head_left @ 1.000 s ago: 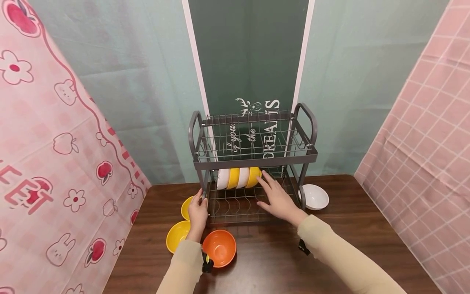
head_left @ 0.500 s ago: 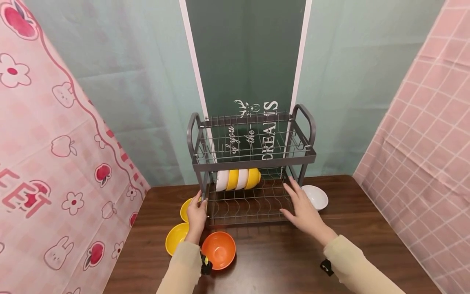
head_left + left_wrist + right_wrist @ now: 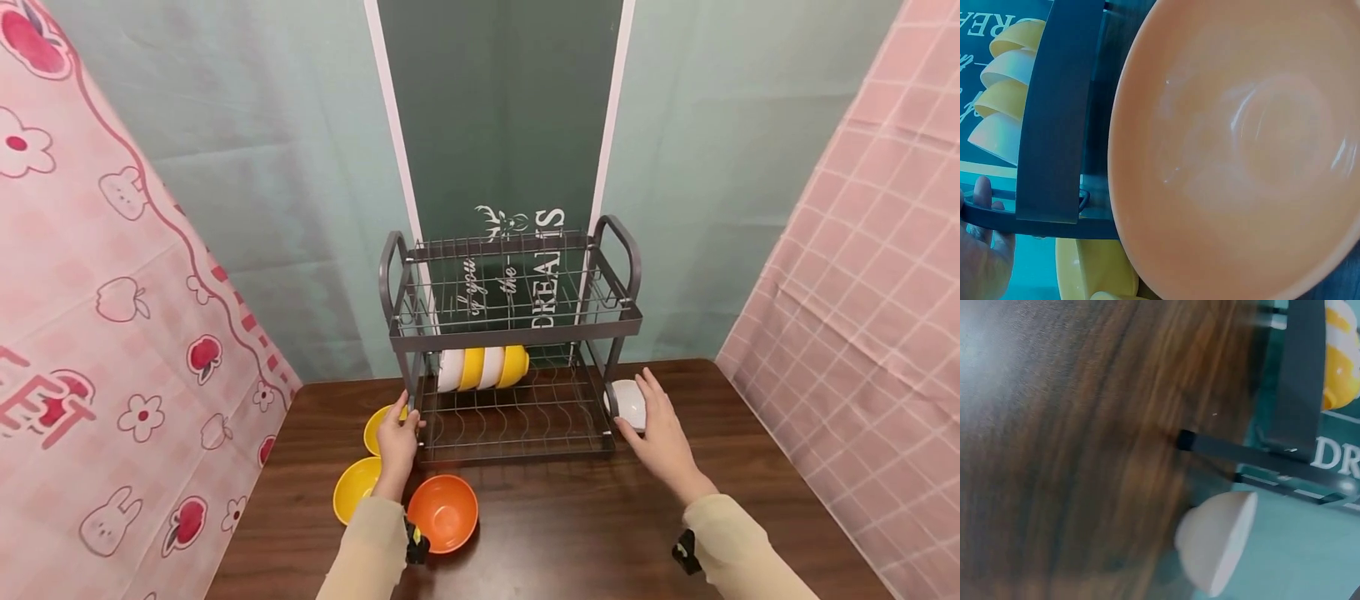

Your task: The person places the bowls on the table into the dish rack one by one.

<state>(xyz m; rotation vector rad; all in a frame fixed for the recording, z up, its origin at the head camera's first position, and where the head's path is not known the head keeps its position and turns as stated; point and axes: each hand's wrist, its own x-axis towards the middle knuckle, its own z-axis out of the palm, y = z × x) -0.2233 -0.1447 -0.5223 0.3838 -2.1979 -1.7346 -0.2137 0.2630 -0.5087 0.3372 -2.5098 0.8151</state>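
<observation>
A grey two-tier dish rack [image 3: 517,336] stands on the wooden table. My left hand [image 3: 397,442] grips its lower left side; in the left wrist view the fingers [image 3: 982,192] come around the frame. Past the rack's right side, my right hand [image 3: 663,433] reaches to a small white bowl [image 3: 627,403], fingers extended over its far right and thumb near its front. The right wrist view shows this white bowl [image 3: 1216,540] tilted beside the rack leg, with no hand in sight. White and yellow bowls [image 3: 483,368] stand on edge in a row on the lower tier.
An orange bowl [image 3: 444,512] sits in front of the rack's left corner. Two yellow bowls [image 3: 356,487] lie left of the rack, partly behind the left hand and arm. Pink patterned cloth [image 3: 142,333] hangs at the left and a green cloth [image 3: 262,208] behind.
My right hand has moved from the bowl row on the lower tier out to the right, to the white bowl. The left hand stays on the rack's left side.
</observation>
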